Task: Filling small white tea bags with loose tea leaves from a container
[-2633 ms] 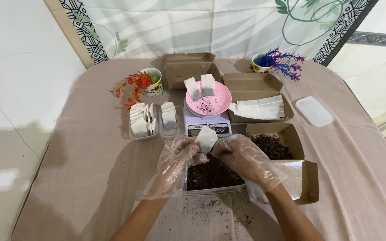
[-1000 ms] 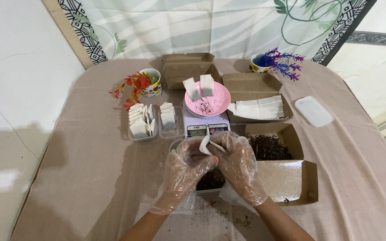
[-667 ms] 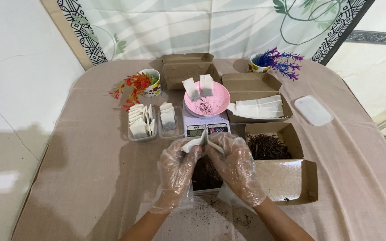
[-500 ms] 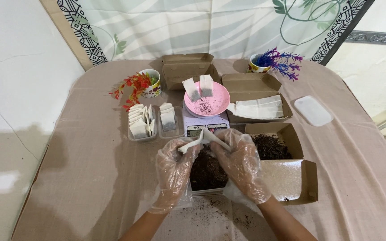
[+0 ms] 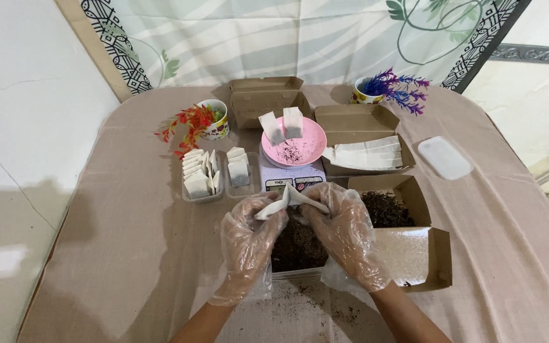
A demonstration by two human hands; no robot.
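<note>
Both my hands wear clear plastic gloves. My left hand [image 5: 249, 238] and my right hand [image 5: 344, 228] together pinch a small white paper sachet [image 5: 287, 200], held spread between the fingertips above a tray of dark loose material [image 5: 296, 244]. Just beyond the sachet stands a small scale [image 5: 290, 174] carrying a pink plate [image 5: 309, 149] with two filled sachets [image 5: 282, 125] and dark crumbs on it.
Clear tubs of filled sachets [image 5: 214, 173] sit at the left. A cardboard box of flat empty sachets [image 5: 366, 152] is at the right, an open box [image 5: 268, 98] behind. Another box [image 5: 414, 254] holds dark material. Two cups with artificial plants [image 5: 207, 119] [image 5: 382, 89], a white lid [image 5: 444, 157].
My hands lifted the sachet out of the dark material and drew together over the tray. The sachet has gone from a rounded shape to being stretched flat between my fingertips.
</note>
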